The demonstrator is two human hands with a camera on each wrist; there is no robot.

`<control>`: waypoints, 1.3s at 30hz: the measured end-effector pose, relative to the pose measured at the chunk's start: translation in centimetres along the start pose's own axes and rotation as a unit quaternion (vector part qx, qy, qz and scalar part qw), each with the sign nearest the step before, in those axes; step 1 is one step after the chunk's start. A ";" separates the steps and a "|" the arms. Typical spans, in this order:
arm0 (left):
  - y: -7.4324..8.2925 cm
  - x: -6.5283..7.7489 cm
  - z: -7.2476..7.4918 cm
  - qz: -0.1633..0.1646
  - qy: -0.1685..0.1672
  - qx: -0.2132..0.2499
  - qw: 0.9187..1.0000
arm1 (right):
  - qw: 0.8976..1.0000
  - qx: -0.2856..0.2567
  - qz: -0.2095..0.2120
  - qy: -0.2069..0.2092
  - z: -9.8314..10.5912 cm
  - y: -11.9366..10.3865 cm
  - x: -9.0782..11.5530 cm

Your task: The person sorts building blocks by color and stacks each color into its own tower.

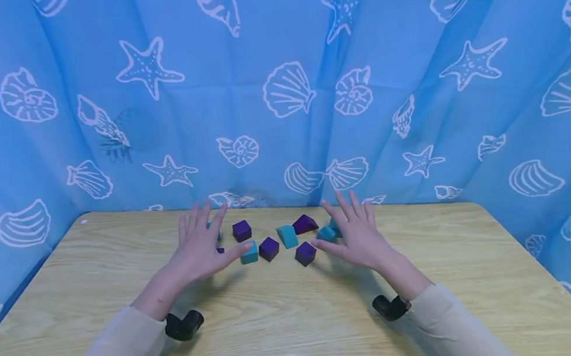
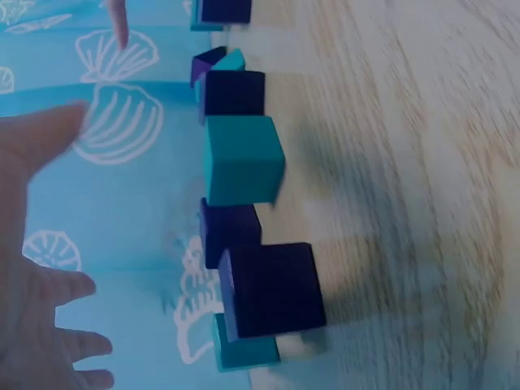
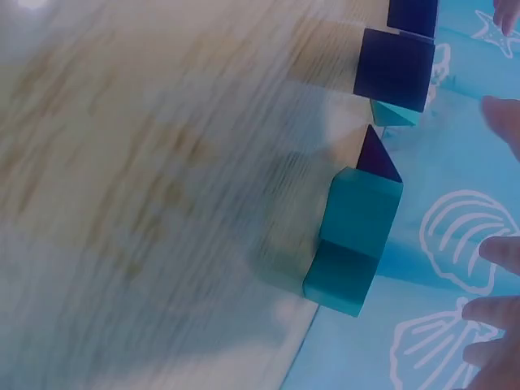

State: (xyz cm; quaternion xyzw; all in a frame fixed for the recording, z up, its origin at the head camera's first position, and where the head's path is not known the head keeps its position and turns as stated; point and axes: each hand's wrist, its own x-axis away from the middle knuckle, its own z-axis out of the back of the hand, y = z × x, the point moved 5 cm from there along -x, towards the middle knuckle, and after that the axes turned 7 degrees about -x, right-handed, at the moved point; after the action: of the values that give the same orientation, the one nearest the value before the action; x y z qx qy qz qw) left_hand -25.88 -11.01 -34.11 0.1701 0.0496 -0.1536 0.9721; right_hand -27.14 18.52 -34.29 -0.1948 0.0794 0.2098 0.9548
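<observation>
My left hand (image 1: 201, 252) hovers with spread fingers over the left end of a loose group of blocks. Its thumb overlaps a teal cube (image 1: 249, 254) in the head view. Over the right end, my right hand (image 1: 358, 237) is spread the same way, its thumb tip close to a purple cube (image 1: 305, 254). Between the hands lie another purple cube (image 1: 269, 249), a purple cube (image 1: 242, 230) farther back, a teal wedge-shaped block (image 1: 287, 236) and a purple triangular block (image 1: 305, 224). Teal blocks (image 3: 361, 213) sit by the right hand, partly covered by it in the head view.
The blocks lie on a light wooden table (image 1: 290, 312), towards its back edge. A blue curtain (image 1: 255, 99) with white shells and starfish hangs behind and around the table. Black wrist cameras are strapped at both sleeves, the left one (image 1: 185, 325) low over the wood.
</observation>
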 end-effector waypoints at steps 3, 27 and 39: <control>0.3 0.2 0.3 -0.016 0.009 0.012 1.000 | 1.000 -0.005 0.016 0.006 0.1 -0.5 -0.1; 1.1 0.3 -0.3 -0.017 0.018 0.102 0.994 | 0.990 -0.124 0.068 -0.028 -1.5 -4.6 -2.0; 1.4 0.2 -1.4 0.061 -0.004 0.186 0.981 | 0.983 -0.161 0.083 -0.036 -3.5 -6.9 -2.7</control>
State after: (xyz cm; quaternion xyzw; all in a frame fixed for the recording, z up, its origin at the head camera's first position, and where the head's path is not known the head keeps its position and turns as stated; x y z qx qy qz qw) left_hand -25.35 -9.35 -35.03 0.3500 0.0062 -0.1015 0.9312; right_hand -26.82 10.30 -34.55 -0.3315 0.0263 0.3057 0.8922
